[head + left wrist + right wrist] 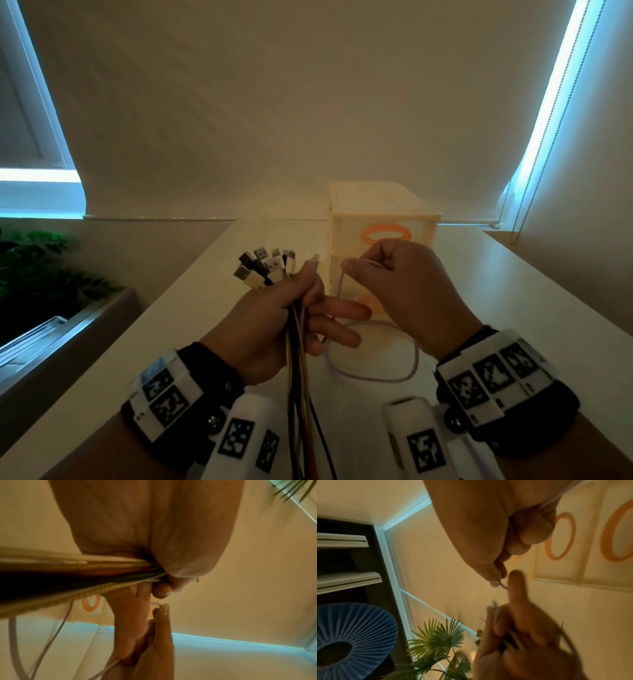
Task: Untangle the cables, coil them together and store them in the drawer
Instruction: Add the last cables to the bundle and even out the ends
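Note:
My left hand [294, 308] grips a bundle of several cables [298, 377] upright above the white table [191, 308]. Their USB plugs [263, 267] fan out above the fist, and the strands hang down toward me. Two left fingers [346, 310] stick out to the right. My right hand [394, 284] pinches a thin lilac cable [376, 377] between thumb and forefinger. That cable loops down over the table and back to the left hand. In the left wrist view the cable bundle [68, 572] runs across under the palm. The drawer unit [383, 219] stands just behind both hands, drawers closed.
The drawer unit has orange oval handles [382, 234]. A green plant [41, 260] and a window ledge lie left of the table. A bead chain [520, 192] hangs at the right by the blind. The table edge drops off on the left side.

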Action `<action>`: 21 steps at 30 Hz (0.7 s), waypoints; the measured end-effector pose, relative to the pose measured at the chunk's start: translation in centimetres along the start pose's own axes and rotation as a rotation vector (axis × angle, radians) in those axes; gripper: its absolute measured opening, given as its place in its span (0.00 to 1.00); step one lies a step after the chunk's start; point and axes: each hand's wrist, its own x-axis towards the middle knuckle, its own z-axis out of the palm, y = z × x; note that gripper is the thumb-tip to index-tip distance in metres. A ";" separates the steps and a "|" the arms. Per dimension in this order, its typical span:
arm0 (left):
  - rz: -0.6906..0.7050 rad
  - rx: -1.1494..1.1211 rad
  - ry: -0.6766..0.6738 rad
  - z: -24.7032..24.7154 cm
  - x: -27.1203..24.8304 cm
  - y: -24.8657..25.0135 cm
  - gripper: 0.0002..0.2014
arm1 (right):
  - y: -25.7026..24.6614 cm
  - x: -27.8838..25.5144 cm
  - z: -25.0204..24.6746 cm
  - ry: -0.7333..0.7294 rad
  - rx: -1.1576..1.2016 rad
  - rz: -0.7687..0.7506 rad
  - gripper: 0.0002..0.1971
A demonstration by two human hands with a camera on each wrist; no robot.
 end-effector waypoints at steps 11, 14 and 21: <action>0.109 -0.338 0.234 -0.7 0.8 0.4 0.24 | -1.5 -4.2 3.5 -0.307 0.083 -0.087 0.08; 0.128 -0.530 0.234 -0.6 0.9 0.7 0.23 | 0.5 -4.9 2.2 -0.441 0.157 0.014 0.09; 0.163 -0.597 0.271 -0.3 0.6 0.9 0.23 | 3.8 -4.7 0.0 -0.513 0.065 0.141 0.13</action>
